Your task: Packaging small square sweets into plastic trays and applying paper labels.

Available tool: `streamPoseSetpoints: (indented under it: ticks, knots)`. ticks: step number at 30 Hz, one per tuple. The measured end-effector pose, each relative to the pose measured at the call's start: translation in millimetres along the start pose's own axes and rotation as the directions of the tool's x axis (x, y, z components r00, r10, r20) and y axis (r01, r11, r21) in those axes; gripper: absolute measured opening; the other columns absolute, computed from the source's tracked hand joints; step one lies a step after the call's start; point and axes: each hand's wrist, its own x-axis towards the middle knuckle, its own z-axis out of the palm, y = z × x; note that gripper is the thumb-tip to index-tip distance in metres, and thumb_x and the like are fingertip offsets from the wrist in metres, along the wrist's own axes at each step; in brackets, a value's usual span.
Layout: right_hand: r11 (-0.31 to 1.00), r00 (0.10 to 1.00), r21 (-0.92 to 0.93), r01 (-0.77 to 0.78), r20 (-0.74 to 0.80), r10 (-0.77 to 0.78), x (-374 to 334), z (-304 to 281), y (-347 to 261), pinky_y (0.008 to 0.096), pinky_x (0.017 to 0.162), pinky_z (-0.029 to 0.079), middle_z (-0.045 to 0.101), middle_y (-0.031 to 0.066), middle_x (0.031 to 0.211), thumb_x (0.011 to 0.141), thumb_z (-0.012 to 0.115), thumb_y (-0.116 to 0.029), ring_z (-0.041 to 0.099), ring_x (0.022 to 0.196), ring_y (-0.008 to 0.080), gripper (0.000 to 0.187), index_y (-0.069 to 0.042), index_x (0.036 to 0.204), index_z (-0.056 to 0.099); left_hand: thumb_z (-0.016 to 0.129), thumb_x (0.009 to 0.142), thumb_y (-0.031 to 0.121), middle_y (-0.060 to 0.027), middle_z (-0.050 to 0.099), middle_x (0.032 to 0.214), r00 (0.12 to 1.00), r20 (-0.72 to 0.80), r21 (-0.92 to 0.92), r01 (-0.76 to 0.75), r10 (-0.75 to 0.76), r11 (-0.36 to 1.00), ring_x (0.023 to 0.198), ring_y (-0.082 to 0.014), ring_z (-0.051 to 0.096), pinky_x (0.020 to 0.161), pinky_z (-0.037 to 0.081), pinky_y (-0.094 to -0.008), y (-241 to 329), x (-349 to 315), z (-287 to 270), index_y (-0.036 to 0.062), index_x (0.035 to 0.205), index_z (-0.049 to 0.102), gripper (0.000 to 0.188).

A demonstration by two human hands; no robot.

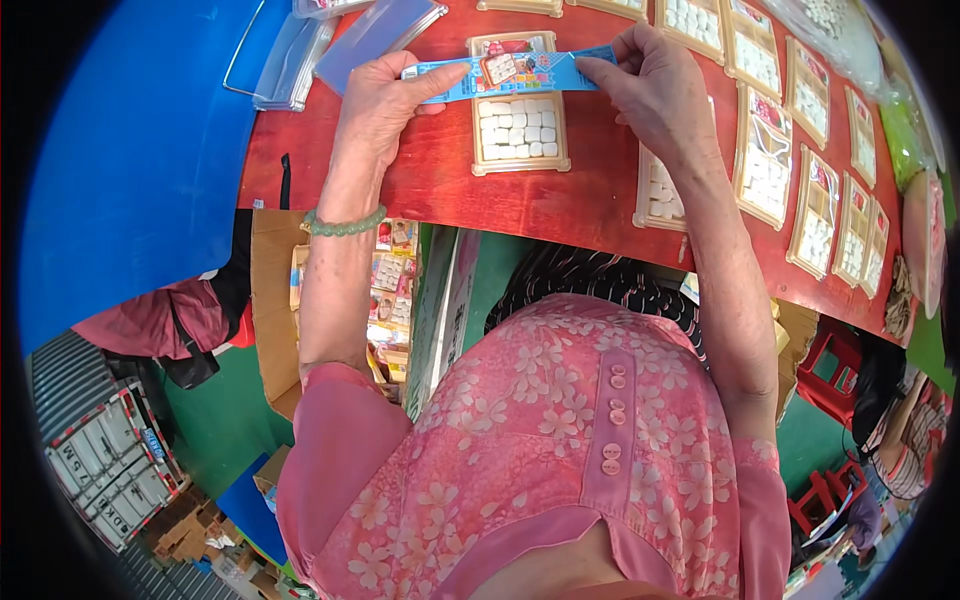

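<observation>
A blue printed paper strip (548, 74) is stretched level between my two hands. My left hand (385, 100) pinches its left end with the thumb on top, and my right hand (662, 88) grips the right end between thumb and fingers. Directly beneath the strip lies a tan plastic tray (522, 168), its middle covered by the paper. Small white tiles (517, 128) in rows fill the near part of this tray. A red-and-white printed piece (500, 46) shows in its far part. My fingertips under the strip are partly hidden.
Similar trays with white tiles (757, 170) stand on the red table (430, 190) to the right and far side. Clear plastic boxes (365, 45) lie at the far left, beside a blue surface (140, 150). Below the near edge, a cardboard box (272, 300) holds colourful packs.
</observation>
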Motion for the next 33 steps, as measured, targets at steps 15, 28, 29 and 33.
streamPoseSetpoints:
  ticks: [15,28,29,33]
  knots:
    - [0.951,0.991,-0.298,0.078,-0.081,-0.107,-5.1,6.0,-4.9,0.0326,0.056,0.044,0.058,0.0067,0.067,0.079,0.071,-0.022,0.055,0.059,0.0169,0.025,-0.002,0.085,0.058,0.082,0.07,0.019,0.0008,0.058,0.061,1.0,-0.024,0.242,0.008,-0.002,0.97,0.054,-0.0039,0.047,0.049,0.035,-0.0204,-8.3,9.4,0.2,0.0051,0.064,0.061,0.026]
    - [0.918,0.984,-0.375,0.128,-0.066,-0.164,-5.0,10.5,-5.4,0.0384,0.058,0.045,0.06,0.0132,0.067,0.079,0.069,-0.017,0.06,0.062,0.0276,0.021,-0.001,0.082,0.056,0.079,0.074,0.02,0.0007,0.059,0.065,1.0,0.006,0.499,0.01,-0.015,0.867,0.058,-0.0035,0.051,0.051,0.038,-0.0189,-6.5,11.2,1.8,0.0038,0.073,0.064,0.022]
    - [0.918,0.984,-0.375,0.128,-0.065,-0.163,-4.9,10.6,-5.0,0.0384,0.058,0.045,0.06,0.0132,0.067,0.079,0.069,-0.017,0.06,0.062,0.0276,0.021,-0.001,0.082,0.056,0.079,0.074,0.02,0.0007,0.059,0.065,1.0,0.006,0.498,0.011,-0.017,0.867,0.058,-0.0035,0.051,0.051,0.038,-0.0189,-5.7,12.1,2.0,0.0038,0.073,0.064,0.022]
    - [0.895,0.976,-0.411,0.174,-0.05,-0.212,-4.1,12.7,-2.5,0.0418,0.061,0.046,0.061,0.0163,0.07,0.08,0.068,-0.017,0.061,0.068,0.033,0.021,-0.001,0.083,0.056,0.08,0.072,0.025,0.0013,0.055,0.061,1.0,0.024,0.583,0.0,-0.018,0.813,0.055,-0.0042,0.045,0.05,0.034,-0.0223,1.3,14.5,5.2,0.0051,0.068,0.063,0.027]
